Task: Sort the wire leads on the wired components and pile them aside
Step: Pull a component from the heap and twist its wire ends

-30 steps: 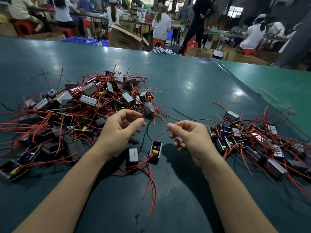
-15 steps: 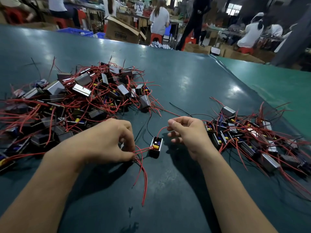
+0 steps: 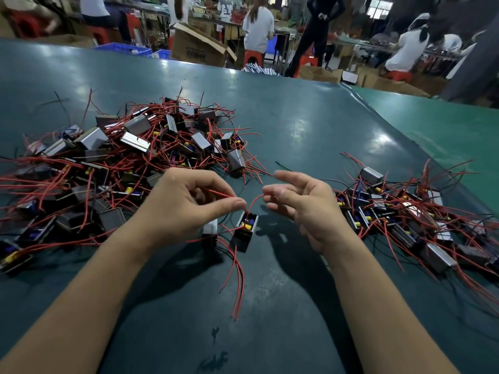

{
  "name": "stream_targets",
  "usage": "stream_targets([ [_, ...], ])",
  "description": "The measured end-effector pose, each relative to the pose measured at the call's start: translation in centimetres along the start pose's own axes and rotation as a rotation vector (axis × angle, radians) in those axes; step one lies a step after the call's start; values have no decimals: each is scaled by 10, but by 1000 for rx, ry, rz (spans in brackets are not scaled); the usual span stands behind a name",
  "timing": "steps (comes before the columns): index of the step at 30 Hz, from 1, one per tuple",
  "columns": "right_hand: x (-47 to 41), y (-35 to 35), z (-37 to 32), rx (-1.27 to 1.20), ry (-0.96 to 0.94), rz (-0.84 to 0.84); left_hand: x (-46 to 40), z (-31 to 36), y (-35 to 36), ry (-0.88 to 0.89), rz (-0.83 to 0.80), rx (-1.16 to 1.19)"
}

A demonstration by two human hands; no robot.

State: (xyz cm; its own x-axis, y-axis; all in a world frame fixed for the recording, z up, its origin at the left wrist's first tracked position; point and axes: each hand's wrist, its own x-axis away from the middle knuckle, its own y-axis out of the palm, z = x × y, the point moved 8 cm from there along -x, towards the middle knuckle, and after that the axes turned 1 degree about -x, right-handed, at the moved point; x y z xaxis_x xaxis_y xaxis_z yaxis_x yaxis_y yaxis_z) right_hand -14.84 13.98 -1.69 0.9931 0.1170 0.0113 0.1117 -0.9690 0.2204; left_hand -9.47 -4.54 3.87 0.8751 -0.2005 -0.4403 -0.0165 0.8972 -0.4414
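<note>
Left hand (image 3: 186, 209): pinches red lead (image 3: 220, 195) of wired component (image 3: 246, 230) on green table (image 3: 297, 130) | Right hand (image 3: 305, 209): fingers relaxed, apparently touching another lead | Unsorted pile (image 3: 129, 157): left | Sorted pile (image 3: 405, 217): right

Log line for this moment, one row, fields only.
left hand: pinches red wire | right hand: open, by another wire | component: on table between both piles
</note>
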Motion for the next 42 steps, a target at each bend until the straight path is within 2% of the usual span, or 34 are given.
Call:
stream_targets([
  [4,-2,-7,-5,-85,-26,44,7,-13,19,-168,-293,183],
  [5,-3,-11,-7,-80,-33,64,8,-15,19,-192,-315,240],
  [7,-3,-17,-9,-57,-44,98,5,-15,12,-172,-254,252],
  [10,-4,-16,-7,-11,-44,95,4,-18,14,-149,-231,23],
  [18,-2,-13,-2,-25,18,48,13,-13,45,40,-564,-576],
  [21,-3,-13,0,-20,40,42,16,-14,49,99,-608,-681],
  [24,-2,-13,-1,-22,39,43,15,-14,47,152,-574,-688],
  [27,-1,-13,-1,-27,43,32,12,-12,43,89,-514,-454],
  [30,0,-11,-2,-32,53,13,5,-13,27,-20,-352,-244],
  [36,1,-7,-5,-63,58,-19,0,-14,5,-20,3,-120],
  [42,5,-2,-5,-122,96,-74,-4,-27,12,-89,86,94],
])
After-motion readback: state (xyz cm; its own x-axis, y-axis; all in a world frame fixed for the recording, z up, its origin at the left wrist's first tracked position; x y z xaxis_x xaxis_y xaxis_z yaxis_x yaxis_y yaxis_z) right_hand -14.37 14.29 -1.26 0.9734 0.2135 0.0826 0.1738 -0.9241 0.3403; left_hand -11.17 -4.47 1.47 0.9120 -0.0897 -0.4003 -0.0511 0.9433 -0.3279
